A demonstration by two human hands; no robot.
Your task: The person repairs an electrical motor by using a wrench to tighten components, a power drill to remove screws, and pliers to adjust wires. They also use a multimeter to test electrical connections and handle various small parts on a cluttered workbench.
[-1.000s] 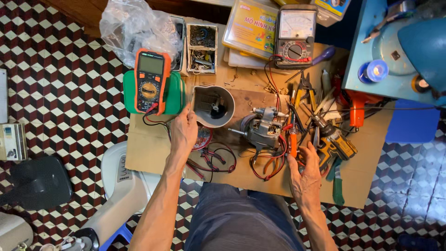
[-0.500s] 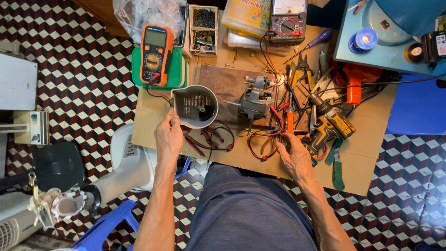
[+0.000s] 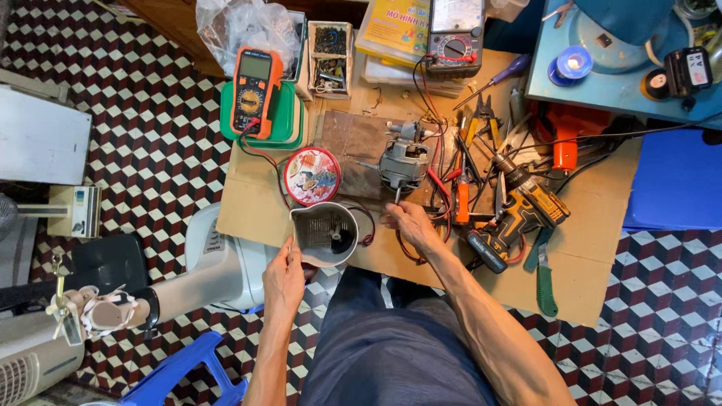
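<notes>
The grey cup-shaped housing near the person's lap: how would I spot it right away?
Start at the cardboard sheet covering the work surface, then go to its near edge. There the left hand grips the grey housing, just below a round red tin lid. It is the only open, hollow shell, with a pouring-lip corner.

— Floor (image 3: 143, 150): chequered cube pattern, dark red, black and white. Tabletop (image 3: 587, 263): plain brown cardboard.
— Meter?
— Multimeter (image 3: 254, 90): orange and black, on a green box (image 3: 289, 120). Round tin lid (image 3: 312, 176): red with a printed picture.
— Remainder?
— Kettle body (image 3: 325, 233): grey. Drill (image 3: 519, 214): yellow and black. Stool (image 3: 180, 368): blue.
</notes>
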